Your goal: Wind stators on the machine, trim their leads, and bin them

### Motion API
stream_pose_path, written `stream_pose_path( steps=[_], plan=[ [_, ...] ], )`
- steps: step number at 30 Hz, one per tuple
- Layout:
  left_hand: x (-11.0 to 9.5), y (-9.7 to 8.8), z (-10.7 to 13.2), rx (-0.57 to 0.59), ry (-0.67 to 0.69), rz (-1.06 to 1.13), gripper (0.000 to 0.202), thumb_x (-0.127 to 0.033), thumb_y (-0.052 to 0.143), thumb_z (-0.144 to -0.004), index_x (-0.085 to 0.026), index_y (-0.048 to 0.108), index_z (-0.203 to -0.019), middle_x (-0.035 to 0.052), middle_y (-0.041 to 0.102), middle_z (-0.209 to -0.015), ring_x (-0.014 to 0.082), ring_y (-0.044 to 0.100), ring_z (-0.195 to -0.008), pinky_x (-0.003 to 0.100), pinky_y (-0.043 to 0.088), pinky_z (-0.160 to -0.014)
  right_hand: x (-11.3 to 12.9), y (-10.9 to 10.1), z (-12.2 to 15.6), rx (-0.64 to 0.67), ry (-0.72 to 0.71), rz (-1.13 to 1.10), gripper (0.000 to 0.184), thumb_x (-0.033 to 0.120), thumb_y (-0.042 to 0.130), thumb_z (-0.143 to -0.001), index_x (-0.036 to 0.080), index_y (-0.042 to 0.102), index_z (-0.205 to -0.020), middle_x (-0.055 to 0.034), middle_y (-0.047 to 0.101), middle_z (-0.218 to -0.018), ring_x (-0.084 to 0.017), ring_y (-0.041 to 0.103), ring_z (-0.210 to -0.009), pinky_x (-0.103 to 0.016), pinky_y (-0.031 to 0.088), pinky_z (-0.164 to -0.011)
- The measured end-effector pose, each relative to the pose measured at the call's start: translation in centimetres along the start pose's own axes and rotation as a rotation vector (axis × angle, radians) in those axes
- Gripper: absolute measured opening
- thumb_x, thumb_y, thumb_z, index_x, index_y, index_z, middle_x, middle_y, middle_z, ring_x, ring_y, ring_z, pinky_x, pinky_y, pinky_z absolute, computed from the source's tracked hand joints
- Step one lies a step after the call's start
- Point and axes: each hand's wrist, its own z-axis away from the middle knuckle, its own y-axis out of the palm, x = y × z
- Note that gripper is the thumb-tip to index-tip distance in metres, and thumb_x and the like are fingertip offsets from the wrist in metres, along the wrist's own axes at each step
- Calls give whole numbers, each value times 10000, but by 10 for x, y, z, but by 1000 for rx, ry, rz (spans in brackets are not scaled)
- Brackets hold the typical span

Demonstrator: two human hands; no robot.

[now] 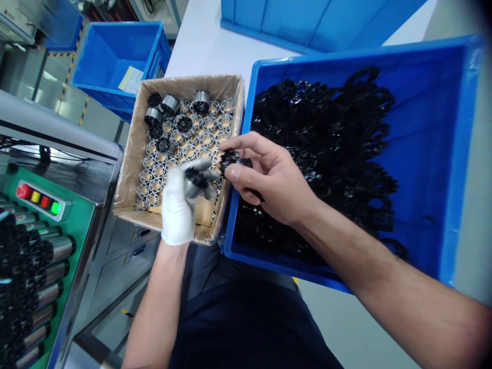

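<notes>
My left hand (177,207), in a white glove, is closed around a metal stator core (195,183) with a black plastic piece on its upper end; motion smears it a little. Bare, my right hand (271,177) pinches a black plastic toothed ring (229,162) between thumb and fingers, and more black plastic shows within its fingers. The two hands are close together but apart, over the right side of a plastic-lined cardboard box (128,174). Inside that box stand rows of ring-shaped metal cores (155,185), and several have black plastic pieces on them, like one core (201,102) at the back.
Right of the box, a large blue bin (423,154) holds a heap of black plastic rings (326,133). Another blue bin (277,20) stands behind it. Further left is a blue crate (115,48) with a paper label. A green machine top (82,225) carries buttons and finished-looking cores.
</notes>
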Motion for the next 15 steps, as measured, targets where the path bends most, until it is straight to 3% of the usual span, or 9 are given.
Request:
stream_pose_path(
  steps=[2, 5, 7, 10, 13, 15],
  plan=[
    [-6, 1, -4, -147, -14, 89, 704, -939, 558, -1033, -258, 650, -882, 82, 850, -1094, 274, 850, -1096, 381, 725, -845, 2, -1, 0, 18, 3, -26, 651, 513, 1109, -757, 252, 708, -1200, 34, 752, -1015, -20, 459, -498, -218, 346, -376],
    [-11, 1, -6, -216, -54, 139, 562, -821, 715, -1009, -264, 661, -950, 28, 781, -909, 233, 839, -1012, 320, 696, -791, 4, 0, 0, 61, -41, 4, 642, 432, 1149, -698, 246, 626, -1021, -18, 822, -1153, -58, 615, -592, -221, 457, -440],
    [-11, 0, -5, -103, -76, 148, 480, -741, 690, -1058, -275, 745, -1161, 53, 819, -1104, 261, 827, -1170, 380, 713, -925, 4, 1, 1, 74, -104, 35, 620, 423, 1150, -703, 240, 599, -922, -64, 848, -1205, -162, 794, -859, -251, 589, -583],
    [-7, -1, 0, 80, -95, 122, 481, -691, 668, -1102, -337, 738, -1420, 52, 755, -1518, 285, 784, -1322, 413, 714, -976, 3, 4, 2, 69, -177, 107, 593, 481, 1128, -744, 239, 602, -867, -97, 865, -1224, -282, 838, -1194, -358, 709, -836],
    [0, -1, 4, 84, -147, 48, 523, -792, 625, -1103, -370, 741, -1389, 28, 792, -1413, 260, 821, -1187, 358, 723, -826, 0, 5, 3, 45, -205, 166, 500, 505, 1076, -834, 232, 690, -996, -92, 870, -1284, -284, 834, -1258, -422, 719, -1001],
    [4, -1, 5, 35, -136, 22, 586, -851, 563, -1102, -350, 753, -1339, 30, 812, -1378, 288, 805, -1292, 396, 745, -940, -3, 4, 3, 51, -218, 223, 482, 500, 1045, -884, 226, 774, -1173, -88, 873, -1313, -272, 833, -1268, -435, 701, -1081]
  ],
)
